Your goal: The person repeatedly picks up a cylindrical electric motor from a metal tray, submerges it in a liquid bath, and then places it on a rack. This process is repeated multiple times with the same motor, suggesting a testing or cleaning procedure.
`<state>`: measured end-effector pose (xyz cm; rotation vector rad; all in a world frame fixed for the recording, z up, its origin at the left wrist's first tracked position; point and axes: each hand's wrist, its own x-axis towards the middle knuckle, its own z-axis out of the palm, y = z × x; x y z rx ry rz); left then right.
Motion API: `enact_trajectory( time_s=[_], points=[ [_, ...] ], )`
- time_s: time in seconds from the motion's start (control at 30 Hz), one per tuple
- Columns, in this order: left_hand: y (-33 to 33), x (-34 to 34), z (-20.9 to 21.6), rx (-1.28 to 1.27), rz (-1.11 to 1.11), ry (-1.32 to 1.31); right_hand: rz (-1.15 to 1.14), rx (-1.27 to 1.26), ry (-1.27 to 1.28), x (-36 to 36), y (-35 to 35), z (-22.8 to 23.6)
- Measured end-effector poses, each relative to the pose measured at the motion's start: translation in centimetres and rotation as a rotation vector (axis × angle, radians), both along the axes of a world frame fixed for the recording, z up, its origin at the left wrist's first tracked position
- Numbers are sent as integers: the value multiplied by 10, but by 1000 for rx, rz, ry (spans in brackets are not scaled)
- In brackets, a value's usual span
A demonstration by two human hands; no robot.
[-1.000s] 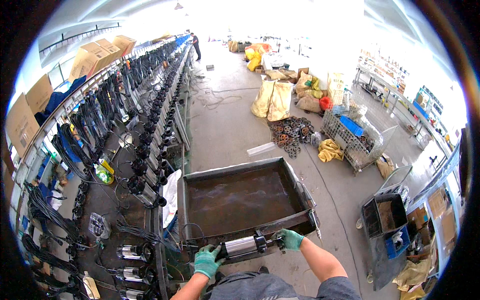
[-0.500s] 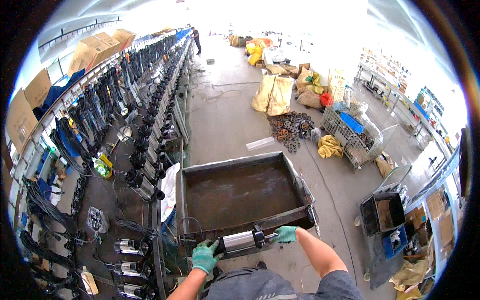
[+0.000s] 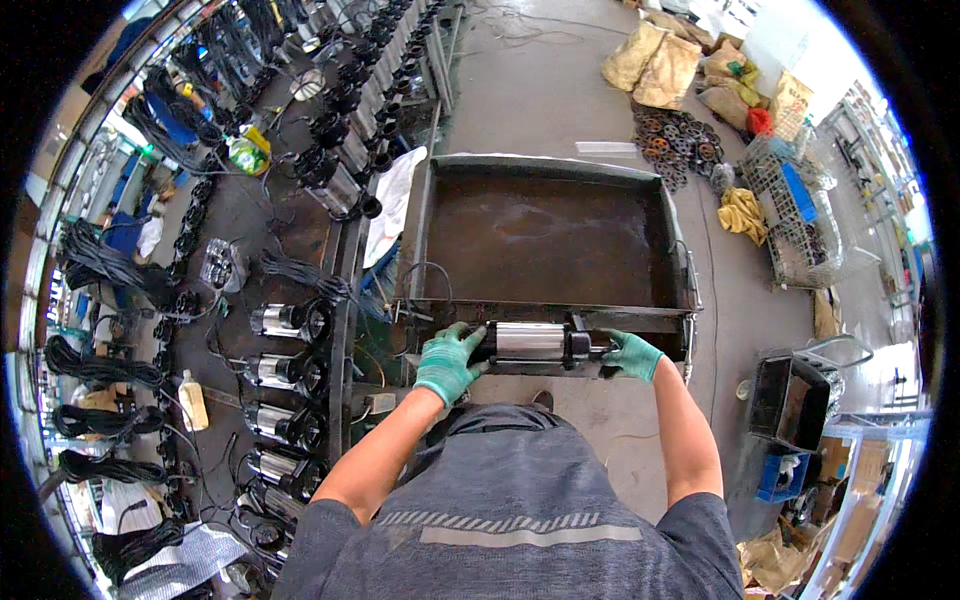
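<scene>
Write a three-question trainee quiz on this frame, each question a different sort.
1. True or false: both hands wear green gloves.
2. What lies past the silver-and-black pump? A) a wire basket B) a metal tank of brown water C) a stack of sacks
3. Fill in: the left hand grips the pump's ____ end cap.

Key
1. True: the right hand is gloved the same.
2. B, the tank.
3. Black.

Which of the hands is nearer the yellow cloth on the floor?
Right. The right hand grips the pump's end toward the yellow cloth; the left hand holds the far end.
</scene>
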<state>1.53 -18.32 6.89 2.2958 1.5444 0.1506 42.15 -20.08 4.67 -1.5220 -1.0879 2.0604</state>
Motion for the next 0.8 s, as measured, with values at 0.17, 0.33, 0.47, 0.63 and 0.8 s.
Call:
enact_trajectory(
  time_s=[0.17,0.33,0.47,0.63,0.8],
  points=[
    [36,-9,-31,103,195,-369,131,157,-239,30,5,-87],
    [100,-55,-78,-271,582,-792,-249,170,-25,1,-7,-28],
    [117,-38,-44,-679,656,-943,-503,205,166,25,-28,-52],
    [87,-28,11,-788,721,-939,-1014,270,133,41,-55,-57],
    [42,-66,-24,-587,468,-904,-1554,275,149,85,-72,-78]
  ],
)
